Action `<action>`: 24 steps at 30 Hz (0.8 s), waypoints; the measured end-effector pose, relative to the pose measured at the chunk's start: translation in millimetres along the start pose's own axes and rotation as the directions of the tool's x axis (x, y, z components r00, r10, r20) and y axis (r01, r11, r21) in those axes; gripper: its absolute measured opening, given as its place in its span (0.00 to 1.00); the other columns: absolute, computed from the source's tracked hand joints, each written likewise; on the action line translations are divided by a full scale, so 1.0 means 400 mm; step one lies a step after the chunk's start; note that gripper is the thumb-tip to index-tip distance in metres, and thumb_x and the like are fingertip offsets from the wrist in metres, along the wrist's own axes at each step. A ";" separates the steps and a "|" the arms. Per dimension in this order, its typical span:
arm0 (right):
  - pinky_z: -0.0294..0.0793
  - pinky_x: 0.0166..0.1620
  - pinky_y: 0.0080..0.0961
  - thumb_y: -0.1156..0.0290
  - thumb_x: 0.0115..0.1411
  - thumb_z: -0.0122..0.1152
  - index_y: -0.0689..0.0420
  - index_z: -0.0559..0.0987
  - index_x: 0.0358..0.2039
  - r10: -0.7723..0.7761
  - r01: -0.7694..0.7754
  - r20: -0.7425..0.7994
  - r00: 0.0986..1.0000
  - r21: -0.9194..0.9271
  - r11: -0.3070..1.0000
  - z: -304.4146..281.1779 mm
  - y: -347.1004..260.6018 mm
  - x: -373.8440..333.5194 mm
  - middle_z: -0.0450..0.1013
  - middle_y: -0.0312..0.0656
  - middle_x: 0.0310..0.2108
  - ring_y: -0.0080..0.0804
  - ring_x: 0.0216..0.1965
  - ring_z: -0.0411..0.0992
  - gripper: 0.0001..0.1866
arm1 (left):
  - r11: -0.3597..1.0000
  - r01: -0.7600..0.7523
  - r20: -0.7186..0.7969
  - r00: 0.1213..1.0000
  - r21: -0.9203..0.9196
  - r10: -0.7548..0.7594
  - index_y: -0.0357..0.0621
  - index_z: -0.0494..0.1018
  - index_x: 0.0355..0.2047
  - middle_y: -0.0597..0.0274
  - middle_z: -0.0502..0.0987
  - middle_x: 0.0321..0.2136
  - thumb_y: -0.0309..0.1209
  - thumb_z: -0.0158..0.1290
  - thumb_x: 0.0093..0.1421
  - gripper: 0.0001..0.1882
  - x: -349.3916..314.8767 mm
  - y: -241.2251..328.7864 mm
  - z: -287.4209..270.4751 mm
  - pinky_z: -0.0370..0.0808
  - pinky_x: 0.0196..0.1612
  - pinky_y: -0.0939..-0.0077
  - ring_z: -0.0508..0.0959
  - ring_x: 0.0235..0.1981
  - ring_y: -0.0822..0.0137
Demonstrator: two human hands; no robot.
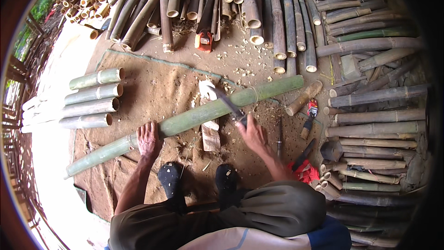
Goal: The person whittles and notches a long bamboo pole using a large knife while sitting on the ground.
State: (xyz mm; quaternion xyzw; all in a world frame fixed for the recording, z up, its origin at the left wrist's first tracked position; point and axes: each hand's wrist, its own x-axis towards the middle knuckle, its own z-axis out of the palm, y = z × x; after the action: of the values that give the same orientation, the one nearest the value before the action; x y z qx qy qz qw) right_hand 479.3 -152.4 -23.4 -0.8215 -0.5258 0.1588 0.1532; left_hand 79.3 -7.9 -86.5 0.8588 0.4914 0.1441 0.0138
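Note:
A thick green bamboo pole (194,118) lies slantwise in front of me, its near end at the left and its far end at the right. My left hand (149,140) grips it left of the middle, fingers laid over the top. My right hand (252,134) is closed around the handle of a large knife (225,100). The dark blade points up and left across the pole. Under the pole sits a pale, chipped wooden block (211,138), with shavings around it.
Four cut bamboo lengths (92,93) lie at the left. Bamboo poles (249,7) are piled at the back and stacked along the right (377,116). An orange-ended tool (203,41) lies at the back. Near my right arm are a red-topped tool (309,118), another blade (304,154) and red cloth (306,172).

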 end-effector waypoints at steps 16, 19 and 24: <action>0.75 0.25 0.40 0.48 0.77 0.49 0.62 0.71 0.51 -0.037 0.041 0.058 0.998 -0.076 0.996 -0.061 0.078 0.049 0.76 0.44 0.28 0.39 0.20 0.72 0.25 | 0.989 0.085 0.305 0.951 -0.121 -0.045 0.45 0.73 0.43 0.49 0.80 0.39 0.30 0.64 0.52 0.18 0.068 -0.005 -0.051 0.73 0.52 0.50 0.80 0.44 0.46; 0.76 0.24 0.40 0.48 0.75 0.51 0.60 0.71 0.50 0.379 -0.340 -0.380 0.844 0.167 0.925 -0.010 0.134 0.089 0.76 0.46 0.28 0.40 0.20 0.75 0.24 | 0.981 0.094 0.355 0.934 -0.169 -0.028 0.45 0.75 0.42 0.49 0.81 0.39 0.31 0.65 0.49 0.19 0.098 0.026 -0.064 0.75 0.52 0.50 0.82 0.44 0.45; 0.78 0.28 0.50 0.46 0.75 0.51 0.60 0.72 0.50 -0.002 -0.001 -0.072 0.997 -0.042 0.999 0.013 0.080 0.044 0.79 0.57 0.29 0.56 0.27 0.81 0.26 | 0.973 0.150 0.518 0.855 -0.178 -0.037 0.44 0.77 0.40 0.50 0.84 0.38 0.34 0.70 0.42 0.24 0.119 -0.021 -0.127 0.80 0.47 0.50 0.84 0.42 0.45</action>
State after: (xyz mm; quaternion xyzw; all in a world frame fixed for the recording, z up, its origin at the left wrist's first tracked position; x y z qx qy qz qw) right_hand 510.2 -148.7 -43.1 -0.8295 -0.5234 0.1179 0.1551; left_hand 81.7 30.9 -28.2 0.8347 0.4933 -0.0381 0.2419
